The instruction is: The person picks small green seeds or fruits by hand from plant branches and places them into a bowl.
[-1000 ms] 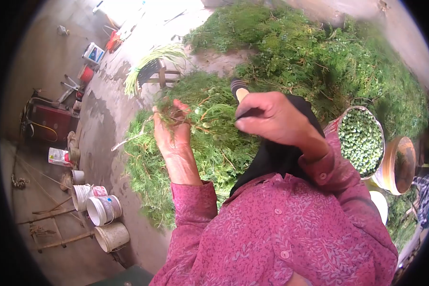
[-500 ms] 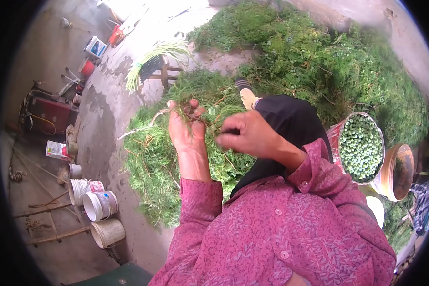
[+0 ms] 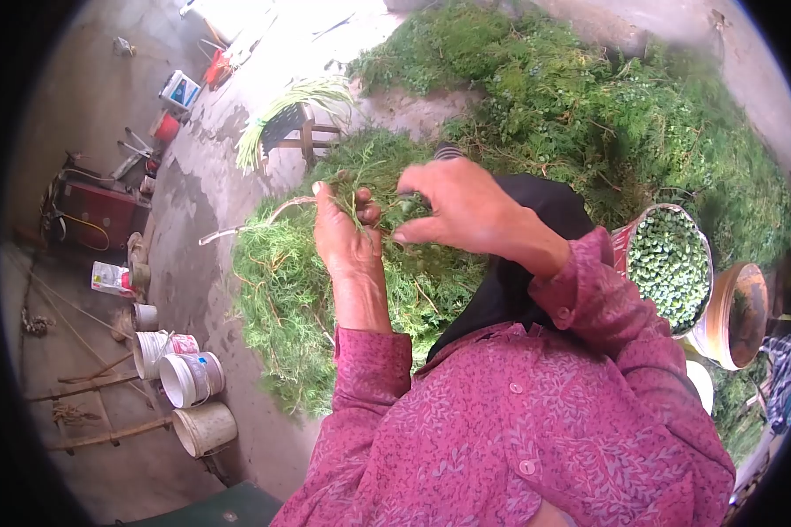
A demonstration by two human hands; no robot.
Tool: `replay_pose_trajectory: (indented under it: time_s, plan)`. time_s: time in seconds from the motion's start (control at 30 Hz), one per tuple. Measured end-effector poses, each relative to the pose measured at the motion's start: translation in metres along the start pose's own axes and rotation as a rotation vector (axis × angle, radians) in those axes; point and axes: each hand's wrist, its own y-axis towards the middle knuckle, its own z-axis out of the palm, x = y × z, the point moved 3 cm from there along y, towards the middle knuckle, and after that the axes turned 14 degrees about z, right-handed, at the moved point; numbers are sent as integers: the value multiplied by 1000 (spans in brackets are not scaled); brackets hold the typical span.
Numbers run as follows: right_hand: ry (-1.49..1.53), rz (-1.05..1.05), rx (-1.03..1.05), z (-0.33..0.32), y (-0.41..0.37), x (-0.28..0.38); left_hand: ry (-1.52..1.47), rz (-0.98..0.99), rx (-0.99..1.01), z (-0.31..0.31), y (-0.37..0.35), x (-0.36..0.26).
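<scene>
Slightly left of centre, my left hand [image 3: 350, 230] is closed around a leafy evergreen branch [image 3: 358, 186], palm turned up. A pale bare stem [image 3: 255, 227] sticks out to the left beyond that hand. Just right of the sprigs is my right hand [image 3: 470, 209], its thumb and fingers apart with a gap between them and nothing visible inside. Beneath both hands lies a heap of cut evergreen branches [image 3: 281, 325]. To my right stands a bucket filled with small green cones or berries [image 3: 668, 268].
A larger pile of evergreen branches [image 3: 589, 114] spreads along the wall. A yellowish bucket [image 3: 710, 325] sits beside the filled one. On the left are several white buckets [image 3: 180, 384], a wooden ladder-like frame [image 3: 105, 386] and a dark red machine [image 3: 101, 211]. Long green stalks [image 3: 312, 92] lie on a stool.
My right hand has moved up a little, and its thumb and fingers have spread apart. The pale stem has shifted left and down slightly. My left hand still grips the branch.
</scene>
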Motion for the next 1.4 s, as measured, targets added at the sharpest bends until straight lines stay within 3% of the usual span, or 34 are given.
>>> replay_pose_trajectory:
  time_s: [0.03, 0.27, 0.33, 0.57, 0.63, 0.67, 0.73, 0.77, 0.8, 0.87, 0.9, 0.93, 1.0, 1.03, 1.07, 1.13, 1.27, 1.4]
  plan:
    - [28, 46, 129, 6, 0, -3, 2, 3, 2, 0, 0, 0]
    - [33, 37, 101, 19, -12, -7, -54, -2, -2, -17, 19, 2]
    - [204, 93, 171, 28, -13, -14, -74, -8, 25, -13, 16, 2]
    - [124, -10, 80, 29, -18, -17, -94, -13, -17, -16, 18, 3]
    - [99, 91, 282, 31, -20, -19, -133, -39, -17, -22, 28, 2]
    - [101, 90, 280, 25, -22, -18, -132, -38, -15, -26, 33, -1]
    - [385, 132, 470, 13, -26, -17, -42, 48, -172, -43, 42, -13]
    - [697, 412, 532, 10, -28, -22, -19, 57, -119, -55, 50, -13]
    - [702, 411, 536, 9, -29, -23, -14, 59, -124, -56, 49, -15]
    - [1210, 527, 442, 4, -25, -30, -157, 52, -124, -52, 46, -16]
    - [1232, 497, 518, 10, -25, -35, -233, 49, -119, -47, 45, -15]
    - [1232, 494, 515, 19, -24, -36, -234, 50, -116, -44, 44, -14]
    - [731, 127, 175, 25, -22, -24, -226, 39, -147, -39, 41, -9]
    - [521, 69, 75, 27, -27, -16, -250, 17, -127, -37, 41, -6]
    - [521, 71, 73, 30, -30, -10, -249, 15, -125, -35, 40, -4]
    - [80, 17, -105, 33, -34, 1, -261, -34, -110, -31, 39, 1]
    - [6, 40, -114, 44, -32, -2, -257, -86, -22, -25, 37, 4]
    - [40, 8, -38, 39, -35, -2, -230, -36, -100, -16, 32, 1]
